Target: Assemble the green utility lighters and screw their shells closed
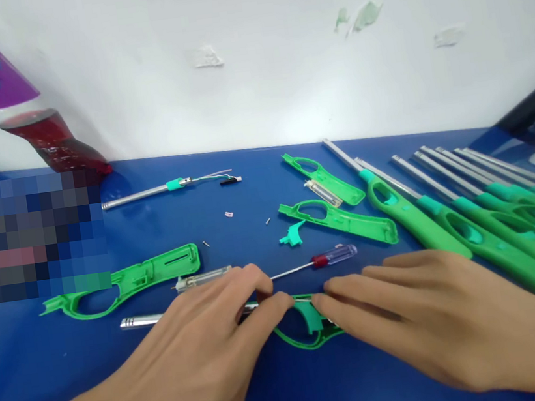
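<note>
A long-reach gas lighter with its green handle shell opened lies between my hands. Its metal tube points left, and a teal trigger sits in the shell. My left hand is closed, with thumb and forefinger pinching where tube meets handle. My right hand is closed over the handle's right end, its fingertips pressing near the trigger; its palm hides that end. Just beyond my hands lie a screwdriver with a red and clear purple handle and a clear fuel tank, partly behind my left fingers.
Green half shells and a loose teal trigger lie ahead. Another half shell and a metal tube with wires are left. Small screws lie mid-table. Several assembled lighters line the right; a drink bottle stands back left.
</note>
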`<action>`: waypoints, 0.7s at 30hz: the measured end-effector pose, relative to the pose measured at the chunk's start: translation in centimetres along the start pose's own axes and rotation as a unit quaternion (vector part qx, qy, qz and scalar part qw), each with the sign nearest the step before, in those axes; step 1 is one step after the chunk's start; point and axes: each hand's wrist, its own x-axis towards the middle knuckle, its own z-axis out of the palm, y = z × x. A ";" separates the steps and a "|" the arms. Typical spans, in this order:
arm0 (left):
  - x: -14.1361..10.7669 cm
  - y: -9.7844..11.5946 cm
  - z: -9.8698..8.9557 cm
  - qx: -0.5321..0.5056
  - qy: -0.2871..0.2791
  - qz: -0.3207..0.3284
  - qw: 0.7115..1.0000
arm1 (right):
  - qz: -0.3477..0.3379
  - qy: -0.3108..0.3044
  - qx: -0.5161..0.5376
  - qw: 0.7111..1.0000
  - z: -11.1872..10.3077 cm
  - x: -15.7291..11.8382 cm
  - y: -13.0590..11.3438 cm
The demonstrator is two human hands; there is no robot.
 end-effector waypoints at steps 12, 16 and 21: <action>1.1 -1.1 -1.5 0.019 0.087 -0.007 0.996 | 0.057 0.053 -0.016 0.997 0.4 -0.4 0.4; 1.5 -4.0 -1.8 0.067 0.079 -0.068 0.992 | 0.060 0.076 -0.017 0.995 0.5 -0.7 1.0; 1.7 -7.6 -2.1 0.077 0.051 -0.129 0.987 | 0.059 0.084 -0.009 0.995 1.0 -0.7 1.0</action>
